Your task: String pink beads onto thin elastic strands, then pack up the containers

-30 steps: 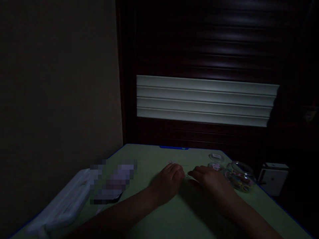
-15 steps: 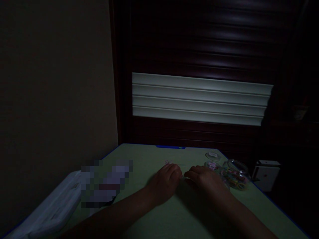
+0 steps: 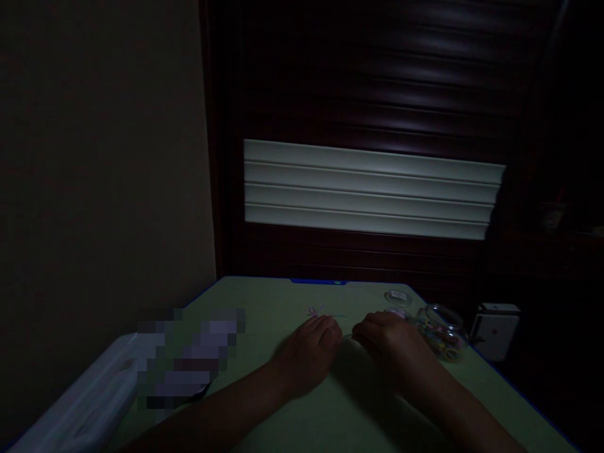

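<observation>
Over the middle of the pale green table my left hand (image 3: 309, 355) is closed, its fingertips pinching one end of a thin pale strand (image 3: 348, 336). My right hand (image 3: 391, 343) is closed on the strand's other end, a small gap away. Most of the strand is hidden inside the fingers, and the dim light hides its exact kind. Just beyond my left hand lies a small pink looped piece (image 3: 312, 311), with a thin light line (image 3: 338, 315) beside it. Behind my right hand stands a clear jar (image 3: 441, 314) of colourful small rings.
A clear round lid (image 3: 399, 297) with a label lies at the far right of the table (image 3: 264, 296). A small tub of pink pieces (image 3: 399, 312) is partly covered by my right hand. On the left are a long white case (image 3: 89, 396) and a blurred-out object (image 3: 202, 358).
The view has shifted slightly. My right hand has come a little nearer the small tub and covers more of it. Both hands keep hold of the strand.
</observation>
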Available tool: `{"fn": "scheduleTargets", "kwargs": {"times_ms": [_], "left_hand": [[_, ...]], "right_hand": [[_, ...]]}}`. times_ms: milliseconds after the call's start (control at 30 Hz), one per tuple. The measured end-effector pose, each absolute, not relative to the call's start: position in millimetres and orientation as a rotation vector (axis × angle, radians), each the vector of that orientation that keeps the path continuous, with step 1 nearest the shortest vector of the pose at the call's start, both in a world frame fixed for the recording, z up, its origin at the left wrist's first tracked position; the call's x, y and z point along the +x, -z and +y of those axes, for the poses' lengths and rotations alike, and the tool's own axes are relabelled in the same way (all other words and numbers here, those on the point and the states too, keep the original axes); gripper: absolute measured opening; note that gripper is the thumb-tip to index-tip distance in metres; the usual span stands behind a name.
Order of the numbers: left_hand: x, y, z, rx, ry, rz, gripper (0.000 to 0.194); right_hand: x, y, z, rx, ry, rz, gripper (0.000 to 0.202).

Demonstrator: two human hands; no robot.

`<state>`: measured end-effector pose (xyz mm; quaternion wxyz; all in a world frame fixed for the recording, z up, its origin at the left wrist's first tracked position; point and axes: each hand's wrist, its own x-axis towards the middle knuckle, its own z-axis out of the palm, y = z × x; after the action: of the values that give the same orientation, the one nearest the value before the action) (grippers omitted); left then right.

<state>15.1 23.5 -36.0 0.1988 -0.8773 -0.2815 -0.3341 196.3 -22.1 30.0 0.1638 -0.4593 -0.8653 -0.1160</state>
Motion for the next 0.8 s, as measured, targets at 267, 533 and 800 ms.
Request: {"fn": "scheduleTargets", "kwargs": {"times_ms": [267, 533, 800], "left_hand": [[15, 36, 24, -2.503, 0.931, -0.786, 0.019], [16, 33, 22, -2.498, 0.859, -0.816, 0.017], [16, 35, 23, -2.482, 0.805, -0.852, 0.018]], "right_hand": [[224, -47, -21, -1.498, 0.410, -2.417, 0.027], [255, -54, -17, -1.825, 0.080, -2.330, 0.027], [263, -47, -14, -1.793, 0.032, -2.325, 0.025]]}}
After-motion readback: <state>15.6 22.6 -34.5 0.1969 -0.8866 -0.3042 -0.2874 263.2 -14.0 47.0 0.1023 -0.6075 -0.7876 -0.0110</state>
